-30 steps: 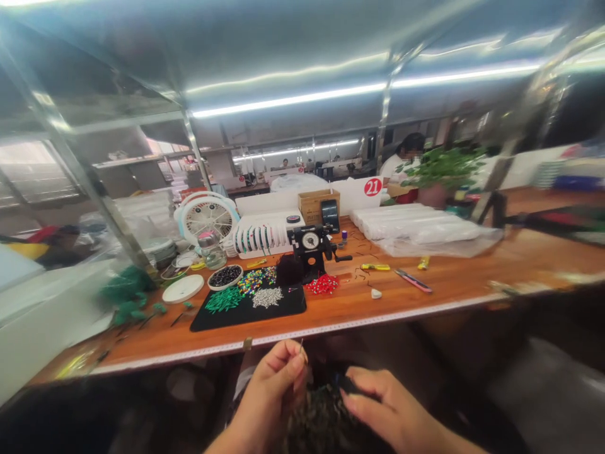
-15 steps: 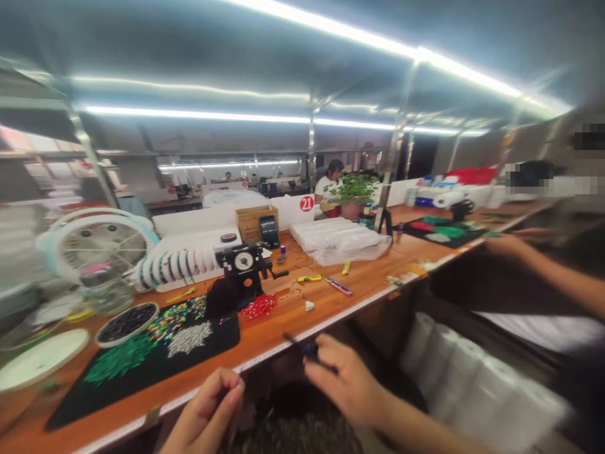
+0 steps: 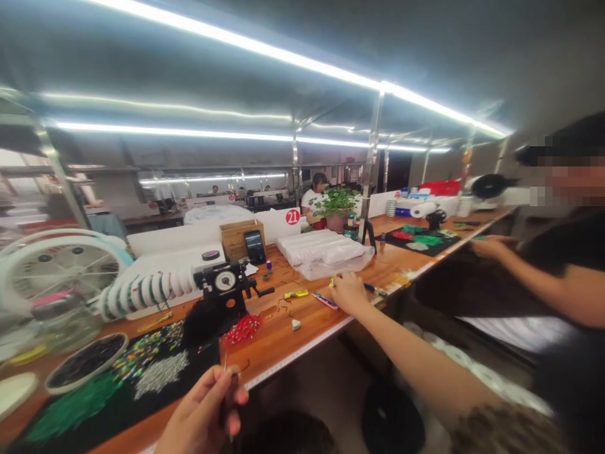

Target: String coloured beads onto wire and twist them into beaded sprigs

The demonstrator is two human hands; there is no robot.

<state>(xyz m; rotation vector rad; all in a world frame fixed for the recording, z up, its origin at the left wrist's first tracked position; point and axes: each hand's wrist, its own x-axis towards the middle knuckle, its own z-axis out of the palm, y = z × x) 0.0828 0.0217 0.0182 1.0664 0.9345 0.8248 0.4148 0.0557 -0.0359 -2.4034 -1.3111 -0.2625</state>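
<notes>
My left hand (image 3: pixel 208 410) is low at the table's front edge, its fingers pinched on a thin needle (image 3: pixel 225 364) that points up. My right arm reaches far out over the wooden table (image 3: pixel 283 337). At its end, my right hand (image 3: pixel 348 294) rests on the tabletop, closed round a thin dark tool (image 3: pixel 374 289) with a blue tip that sticks out to the right. A pink-handled tool (image 3: pixel 324 300) and a yellow object (image 3: pixel 296 294) lie just left of that hand. A small white piece (image 3: pixel 295 325) lies nearer to me.
A black mat (image 3: pixel 208 353) carries green, silver, mixed and red beads (image 3: pixel 242 328). Behind it stand a black dial device (image 3: pixel 224 282), a bowl of dark beads (image 3: pixel 86 360), a fan (image 3: pixel 61 268), a box, a phone and bagged white goods (image 3: pixel 326 249). A co-worker's arm (image 3: pixel 534 277) reaches across the table at the right.
My view swung right. My right hand left my lap and stretched out onto the table by the pink tool. My left hand stayed low, still pinching the needle.
</notes>
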